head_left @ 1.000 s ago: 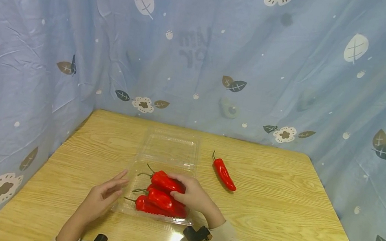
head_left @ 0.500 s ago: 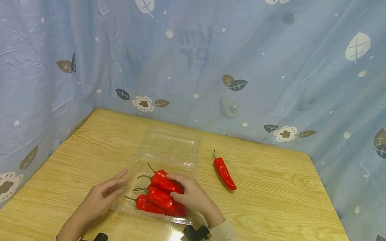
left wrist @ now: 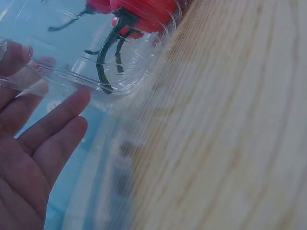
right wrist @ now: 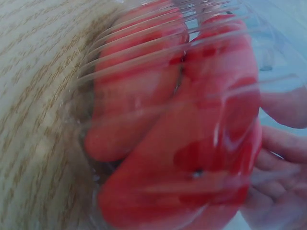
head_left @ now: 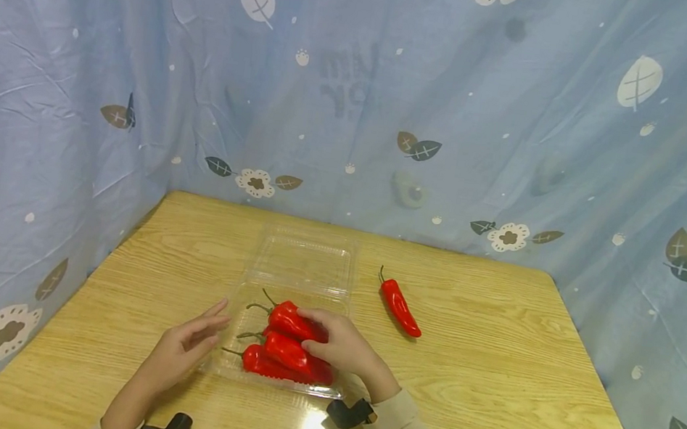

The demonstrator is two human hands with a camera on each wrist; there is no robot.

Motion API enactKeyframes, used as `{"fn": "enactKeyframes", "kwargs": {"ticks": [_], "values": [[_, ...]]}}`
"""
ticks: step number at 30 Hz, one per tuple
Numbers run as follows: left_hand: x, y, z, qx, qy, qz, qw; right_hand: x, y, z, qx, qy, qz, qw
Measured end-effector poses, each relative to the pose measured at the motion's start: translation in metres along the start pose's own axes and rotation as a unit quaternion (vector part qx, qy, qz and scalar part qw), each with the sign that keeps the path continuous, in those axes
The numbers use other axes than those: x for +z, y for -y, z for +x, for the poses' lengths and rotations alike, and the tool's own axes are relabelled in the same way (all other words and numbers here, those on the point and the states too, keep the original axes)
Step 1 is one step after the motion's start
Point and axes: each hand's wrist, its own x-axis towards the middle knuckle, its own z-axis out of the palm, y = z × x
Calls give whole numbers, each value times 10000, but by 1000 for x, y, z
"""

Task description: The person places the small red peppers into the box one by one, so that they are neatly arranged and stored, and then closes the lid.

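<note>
A clear plastic clamshell container (head_left: pixel 305 265) lies with its lid folded back. Several red chili peppers (head_left: pixel 286 353) with thin green stems are heaped in its front half, stems pointing left. My right hand (head_left: pixel 340 346) reaches over the right side and grips the top pepper (head_left: pixel 286 316) between thumb and fingers; its right end is hidden beneath the hand. In the right wrist view, peppers (right wrist: pixel 177 139) fill the picture behind the clear wall. My left hand (head_left: pixel 175 352) stays at the container's left edge, fingers extended; the left wrist view shows fingertips right at the rim (left wrist: pixel 72 79).
One more red chili pepper (head_left: pixel 399 309) lies on the wooden table (head_left: pixel 491 382), right of the container. A blue curtain (head_left: pixel 359 99) with leaf prints hangs along the table's back and sides. Black wrist cameras (head_left: pixel 348 414) are worn on both arms.
The head view has shifted very slightly. Both hands, the container and the peppers keep nearly the same places.
</note>
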Motion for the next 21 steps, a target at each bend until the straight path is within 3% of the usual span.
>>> {"fn": "enactKeyframes", "kwargs": {"ticks": [21], "values": [[0,0,-1,111,2,203,9997,0,0,-2,-75,-411,660,9969]]}}
